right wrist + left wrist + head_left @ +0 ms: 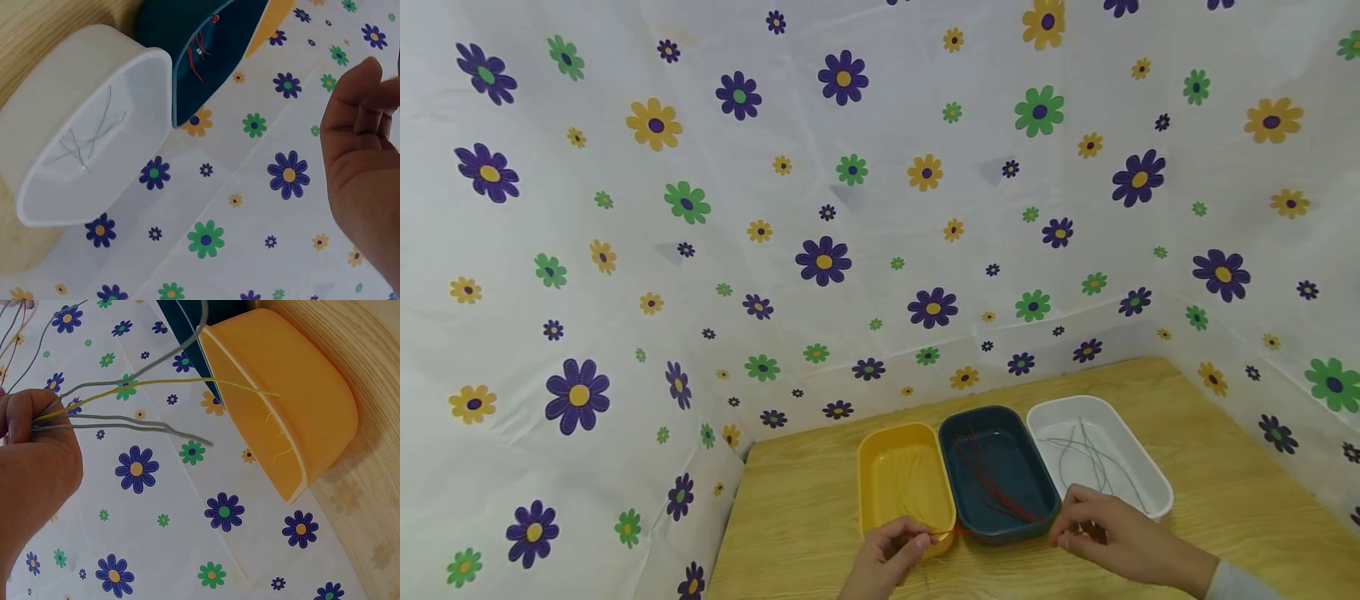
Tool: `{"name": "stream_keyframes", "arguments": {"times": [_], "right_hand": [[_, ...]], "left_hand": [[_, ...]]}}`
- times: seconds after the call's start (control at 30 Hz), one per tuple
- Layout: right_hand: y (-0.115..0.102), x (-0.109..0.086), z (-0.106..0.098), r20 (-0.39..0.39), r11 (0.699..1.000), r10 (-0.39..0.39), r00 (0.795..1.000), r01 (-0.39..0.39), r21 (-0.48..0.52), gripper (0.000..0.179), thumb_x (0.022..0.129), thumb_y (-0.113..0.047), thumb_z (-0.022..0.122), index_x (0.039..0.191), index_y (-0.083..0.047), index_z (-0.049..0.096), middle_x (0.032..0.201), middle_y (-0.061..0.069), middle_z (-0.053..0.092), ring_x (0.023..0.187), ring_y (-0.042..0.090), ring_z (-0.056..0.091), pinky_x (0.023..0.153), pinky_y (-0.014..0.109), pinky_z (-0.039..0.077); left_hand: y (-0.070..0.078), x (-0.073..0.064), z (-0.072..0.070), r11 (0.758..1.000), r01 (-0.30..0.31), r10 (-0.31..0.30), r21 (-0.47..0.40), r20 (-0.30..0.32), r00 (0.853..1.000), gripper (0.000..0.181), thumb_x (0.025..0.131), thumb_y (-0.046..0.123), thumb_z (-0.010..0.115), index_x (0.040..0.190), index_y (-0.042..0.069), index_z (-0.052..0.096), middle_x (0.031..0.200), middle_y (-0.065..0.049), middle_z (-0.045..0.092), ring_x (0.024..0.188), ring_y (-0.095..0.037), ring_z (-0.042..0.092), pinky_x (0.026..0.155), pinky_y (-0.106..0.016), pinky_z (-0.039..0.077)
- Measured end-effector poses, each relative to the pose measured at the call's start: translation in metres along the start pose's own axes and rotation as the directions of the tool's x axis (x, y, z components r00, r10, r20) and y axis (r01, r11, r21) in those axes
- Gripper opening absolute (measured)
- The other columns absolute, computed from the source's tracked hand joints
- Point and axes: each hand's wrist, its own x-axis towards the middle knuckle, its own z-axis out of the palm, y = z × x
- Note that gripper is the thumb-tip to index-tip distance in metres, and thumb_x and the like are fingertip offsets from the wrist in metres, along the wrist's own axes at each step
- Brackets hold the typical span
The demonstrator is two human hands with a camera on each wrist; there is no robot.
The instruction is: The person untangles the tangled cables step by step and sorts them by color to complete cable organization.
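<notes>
My left hand point(886, 560) pinches a small bunch of thin wires in front of the yellow box point(880, 442). In the left wrist view, grey wires point(144, 419) and a yellow wire point(162, 382) stick out of that fist toward the box. A red wire point(951, 531) runs from the left fingertips toward my right hand point(1112, 533). Thumb and index finger of the right hand meet at its far end, near the front corners of the dark blue box point(1026, 442) and the white box point(1138, 454). The right fingertips are cut off in the right wrist view.
All three boxes stand side by side on a wooden table point(797, 492). Yellow wires point(906, 483) lie in the yellow box, red wires point(992, 483) in the blue one, grey wires point(1090, 458) in the white one. A flower-patterned cloth point(880, 208) surrounds the table.
</notes>
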Motion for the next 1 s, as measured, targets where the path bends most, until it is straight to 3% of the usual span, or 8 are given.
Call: {"name": "stream_keyframes", "arguments": {"times": [0.13, 0.2, 0.3, 0.53, 0.63, 0.77, 0.9, 1.0], "right_hand": [[0.014, 0.015, -0.003, -0.050, 0.985, 0.153, 0.987, -0.148, 0.085, 0.015, 0.102, -0.004, 0.062, 0.106, -0.010, 0.075, 0.090, -0.013, 0.066, 0.068, -0.001, 0.050, 0.055, 0.022, 0.044], [0.024, 0.022, -0.005, -0.034, 0.949, 0.274, 0.961, -0.264, 0.171, 0.016, 0.105, -0.009, 0.060, 0.109, -0.002, 0.074, 0.091, -0.012, 0.069, 0.067, 0.001, 0.051, 0.056, 0.025, 0.045], [0.041, 0.033, -0.004, -0.012, 0.896, 0.404, 0.915, -0.393, 0.208, 0.025, 0.105, -0.017, 0.061, 0.113, 0.004, 0.073, 0.091, -0.004, 0.071, 0.063, 0.003, 0.051, 0.054, 0.026, 0.045], [0.077, 0.048, 0.012, -0.052, 0.852, 0.519, 0.853, -0.521, -0.042, 0.023, 0.096, -0.020, 0.071, 0.099, 0.001, 0.078, 0.090, 0.007, 0.076, 0.074, 0.010, 0.064, 0.065, 0.031, 0.054], [0.084, 0.053, 0.021, -0.068, 0.793, 0.588, 0.806, -0.591, -0.145, 0.016, 0.091, -0.020, 0.073, 0.091, -0.005, 0.081, 0.087, 0.002, 0.076, 0.075, 0.013, 0.066, 0.067, 0.036, 0.055], [0.088, 0.055, 0.029, -0.158, 0.697, 0.653, 0.740, -0.670, -0.257, 0.008, 0.086, -0.020, 0.077, 0.085, -0.014, 0.082, 0.086, -0.003, 0.077, 0.073, 0.013, 0.067, 0.065, 0.039, 0.055], [0.089, 0.061, 0.037, -0.219, 0.658, 0.658, 0.720, -0.692, -0.298, 0.010, 0.087, -0.023, 0.077, 0.082, -0.015, 0.081, 0.080, -0.005, 0.074, 0.067, 0.013, 0.062, 0.061, 0.037, 0.053], [0.085, 0.063, 0.043, -0.245, 0.665, 0.635, 0.732, -0.680, -0.307, 0.013, 0.091, -0.025, 0.075, 0.085, -0.014, 0.081, 0.078, -0.006, 0.072, 0.065, 0.011, 0.059, 0.059, 0.035, 0.051]], "left_hand": [[-0.002, 0.002, 0.000, 1.000, 0.003, -0.003, -0.011, -0.048, 0.999, 0.036, 0.105, 0.019, 0.062, 0.125, -0.010, 0.059, 0.071, 0.010, 0.051, 0.053, 0.001, 0.040, 0.051, -0.015, 0.034], [-0.003, 0.003, -0.001, 1.000, -0.010, 0.007, -0.026, -0.091, 0.996, 0.037, 0.105, 0.017, 0.061, 0.129, -0.011, 0.056, 0.068, 0.009, 0.048, 0.050, 0.001, 0.037, 0.049, -0.015, 0.033], [-0.005, 0.004, -0.003, 0.999, -0.021, 0.015, -0.042, -0.142, 0.990, 0.036, 0.105, 0.014, 0.059, 0.130, -0.012, 0.055, 0.064, 0.009, 0.045, 0.046, 0.000, 0.032, 0.046, -0.015, 0.030], [-0.005, 0.007, -0.002, 1.000, 0.001, -0.001, -0.005, -0.140, 0.990, 0.033, 0.103, 0.016, 0.060, 0.117, -0.013, 0.063, 0.062, 0.009, 0.043, 0.048, -0.001, 0.034, 0.048, -0.016, 0.032], [-0.005, 0.004, -0.002, 1.000, 0.000, 0.000, 0.001, -0.119, 0.993, 0.033, 0.104, 0.014, 0.058, 0.116, -0.016, 0.062, 0.063, 0.010, 0.044, 0.048, 0.000, 0.034, 0.049, -0.016, 0.032], [-0.006, 0.007, 0.001, 1.000, 0.020, -0.019, 0.006, -0.091, 0.996, 0.035, 0.103, 0.015, 0.058, 0.115, -0.017, 0.064, 0.064, 0.010, 0.047, 0.050, 0.000, 0.036, 0.050, -0.016, 0.033], [-0.009, 0.008, 0.000, 0.997, 0.076, -0.075, 0.011, -0.110, 0.991, 0.032, 0.101, 0.015, 0.060, 0.112, -0.014, 0.067, 0.068, 0.006, 0.052, 0.056, -0.003, 0.043, 0.053, -0.017, 0.037], [-0.012, 0.009, -0.001, 0.992, 0.123, -0.122, 0.003, -0.122, 0.985, 0.030, 0.100, 0.015, 0.060, 0.110, -0.012, 0.068, 0.070, 0.004, 0.053, 0.059, -0.005, 0.045, 0.055, -0.017, 0.039]]}}
